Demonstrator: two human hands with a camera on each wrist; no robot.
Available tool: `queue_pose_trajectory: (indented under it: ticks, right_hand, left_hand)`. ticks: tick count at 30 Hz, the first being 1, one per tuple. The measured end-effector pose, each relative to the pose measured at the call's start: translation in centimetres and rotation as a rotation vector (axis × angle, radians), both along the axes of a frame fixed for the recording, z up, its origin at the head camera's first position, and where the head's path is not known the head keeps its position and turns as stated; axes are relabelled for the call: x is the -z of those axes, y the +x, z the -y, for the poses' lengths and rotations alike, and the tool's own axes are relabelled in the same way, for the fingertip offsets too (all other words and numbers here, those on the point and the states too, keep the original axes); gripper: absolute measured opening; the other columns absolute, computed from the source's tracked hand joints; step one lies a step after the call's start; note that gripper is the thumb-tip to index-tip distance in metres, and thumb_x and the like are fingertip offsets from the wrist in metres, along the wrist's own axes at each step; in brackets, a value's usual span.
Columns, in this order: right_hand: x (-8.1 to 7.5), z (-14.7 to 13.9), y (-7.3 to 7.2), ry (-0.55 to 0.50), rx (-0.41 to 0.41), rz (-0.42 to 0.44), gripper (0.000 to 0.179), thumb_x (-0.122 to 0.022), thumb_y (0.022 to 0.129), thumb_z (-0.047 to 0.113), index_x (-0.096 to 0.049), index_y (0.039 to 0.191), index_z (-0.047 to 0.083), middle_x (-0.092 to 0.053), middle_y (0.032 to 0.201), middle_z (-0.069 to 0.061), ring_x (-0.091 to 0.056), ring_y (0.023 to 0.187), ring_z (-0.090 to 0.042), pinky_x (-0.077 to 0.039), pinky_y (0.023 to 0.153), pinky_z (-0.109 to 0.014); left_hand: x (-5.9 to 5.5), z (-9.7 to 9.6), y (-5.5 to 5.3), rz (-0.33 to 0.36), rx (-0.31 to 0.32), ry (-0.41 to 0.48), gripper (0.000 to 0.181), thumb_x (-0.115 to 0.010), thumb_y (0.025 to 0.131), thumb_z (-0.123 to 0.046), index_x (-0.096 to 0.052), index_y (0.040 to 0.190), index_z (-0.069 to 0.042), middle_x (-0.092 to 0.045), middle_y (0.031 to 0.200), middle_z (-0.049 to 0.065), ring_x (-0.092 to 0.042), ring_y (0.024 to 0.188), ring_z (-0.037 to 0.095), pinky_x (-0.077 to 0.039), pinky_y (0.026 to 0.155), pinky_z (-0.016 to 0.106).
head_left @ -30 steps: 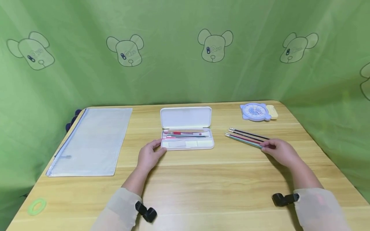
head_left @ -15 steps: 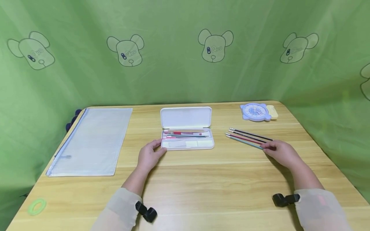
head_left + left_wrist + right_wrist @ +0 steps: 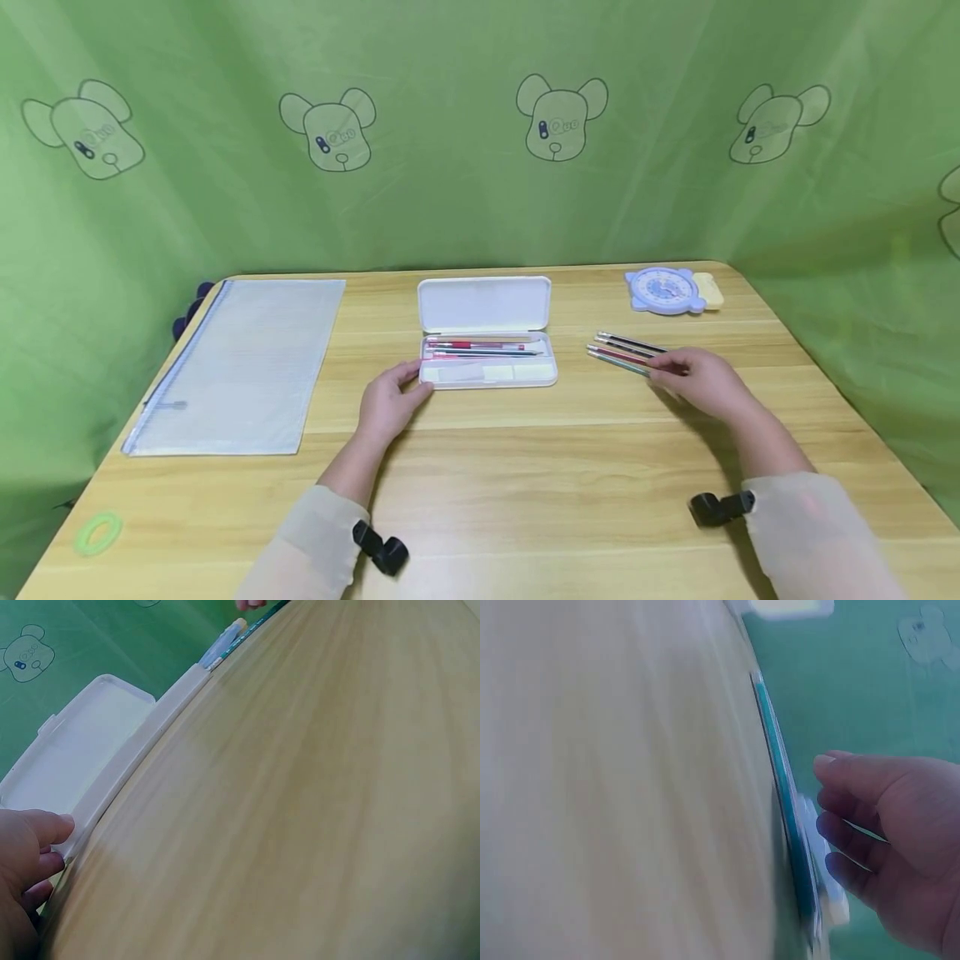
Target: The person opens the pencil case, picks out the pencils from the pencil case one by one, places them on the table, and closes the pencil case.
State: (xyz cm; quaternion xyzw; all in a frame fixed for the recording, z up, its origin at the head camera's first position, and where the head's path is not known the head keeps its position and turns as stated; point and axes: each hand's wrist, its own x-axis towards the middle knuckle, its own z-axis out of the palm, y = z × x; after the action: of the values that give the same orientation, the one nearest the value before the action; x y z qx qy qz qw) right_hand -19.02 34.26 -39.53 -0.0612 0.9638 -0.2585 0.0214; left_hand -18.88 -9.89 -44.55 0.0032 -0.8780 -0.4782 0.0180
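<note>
A white pencil case (image 3: 484, 305) lies with its lid up in the middle of the table; pencils, a red pen (image 3: 472, 345) and pale blocks are inside. My left hand (image 3: 386, 406) holds the case's left front corner between thumb and fingers, as the left wrist view also shows. To the right, several pencils (image 3: 618, 361), dark, red and teal, lie side by side on the table. My right hand (image 3: 701, 383) is over their near ends, which it hides. In the right wrist view its loosely bent fingers are apart from the teal pencil (image 3: 784, 780).
A translucent zip pouch (image 3: 240, 367) lies flat on the left. A light green ring (image 3: 81, 540) is near the front left edge. At the back right sit a blue clock-shaped item (image 3: 663, 292) and a pale yellow block (image 3: 708, 291). Green curtain (image 3: 450, 208) surrounds the table.
My right hand has moved left and slightly away from me along the pencils, covering more of them. The pencils stay almost where they were. My left hand and the case have not moved.
</note>
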Motion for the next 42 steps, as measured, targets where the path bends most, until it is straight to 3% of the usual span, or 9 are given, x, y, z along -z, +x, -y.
queue_pose_trajectory:
  ticks: [6, 12, 19, 24, 30, 37, 42]
  right_hand:
    - [-0.6, 3.3, -1.4, -0.02, -0.061, -0.014, 0.028, -0.066, 0.093, 0.023, -0.07, 0.113, 0.004, -0.068, 0.107, -0.018, -0.062, 0.1, -0.032, -0.051, 0.089, -0.051]
    - [-0.7, 6.9, -3.0, -0.075, -0.126, -0.016, 0.026, -0.064, 0.094, 0.016, -0.069, 0.115, 0.003, -0.068, 0.112, -0.018, -0.062, 0.104, -0.032, -0.052, 0.095, -0.051]
    - [-0.7, 11.1, -4.8, -0.096, -0.199, -0.049, 0.023, -0.064, 0.092, 0.012, -0.071, 0.112, 0.002, -0.069, 0.105, -0.016, -0.062, 0.098, -0.027, -0.053, 0.09, -0.044]
    - [-0.9, 13.7, -5.8, -0.095, -0.225, -0.01, 0.022, -0.064, 0.091, 0.013, -0.072, 0.11, 0.005, -0.069, 0.104, -0.013, -0.06, 0.095, -0.025, -0.052, 0.086, -0.04]
    - [-0.7, 15.9, -6.7, -0.056, -0.269, 0.064, 0.022, -0.064, 0.092, 0.013, -0.071, 0.11, 0.004, -0.07, 0.105, -0.012, -0.061, 0.099, -0.025, -0.051, 0.093, -0.044]
    - [-0.5, 17.1, -7.8, 0.017, -0.284, 0.134, 0.02, -0.063, 0.092, 0.011, -0.071, 0.109, 0.005, -0.072, 0.106, -0.011, -0.063, 0.1, -0.025, -0.051, 0.097, -0.045]
    - [-0.8, 17.6, -8.3, 0.073, -0.286, 0.176, 0.014, -0.065, 0.091, 0.011, -0.072, 0.102, 0.006, -0.072, 0.1, -0.008, -0.061, 0.094, -0.022, -0.051, 0.094, -0.041]
  left_hand:
    - [0.0, 0.0, 0.0, -0.007, 0.0, 0.011, 0.046, -0.07, 0.089, -0.023, -0.061, 0.131, -0.006, -0.063, 0.134, 0.012, -0.051, 0.134, 0.032, -0.037, 0.117, 0.047]
    - [0.1, 0.0, 0.0, -0.004, -0.001, 0.008, 0.046, -0.07, 0.089, -0.023, -0.061, 0.131, -0.007, -0.062, 0.135, 0.012, -0.05, 0.135, 0.033, -0.036, 0.117, 0.047]
    - [0.0, 0.0, -0.1, 0.004, 0.001, 0.009, 0.045, -0.07, 0.09, -0.023, -0.062, 0.131, -0.007, -0.061, 0.136, 0.012, -0.047, 0.138, 0.033, -0.034, 0.118, 0.048]
    - [0.1, 0.1, -0.1, 0.002, -0.003, 0.015, 0.045, -0.07, 0.089, -0.023, -0.062, 0.131, -0.007, -0.061, 0.136, 0.012, -0.046, 0.138, 0.033, -0.034, 0.118, 0.048]
    - [0.0, 0.0, 0.1, 0.0, -0.005, 0.025, 0.045, -0.07, 0.089, -0.022, -0.063, 0.13, -0.007, -0.062, 0.134, 0.012, -0.048, 0.137, 0.033, -0.035, 0.118, 0.048]
    - [0.1, 0.0, 0.0, -0.004, -0.001, 0.022, 0.045, -0.07, 0.089, -0.022, -0.063, 0.13, -0.007, -0.062, 0.134, 0.012, -0.048, 0.136, 0.033, -0.035, 0.117, 0.048]
    - [0.2, 0.1, -0.1, -0.005, -0.003, 0.02, 0.044, -0.07, 0.089, -0.022, -0.063, 0.13, -0.007, -0.062, 0.134, 0.012, -0.049, 0.136, 0.033, -0.035, 0.117, 0.048]
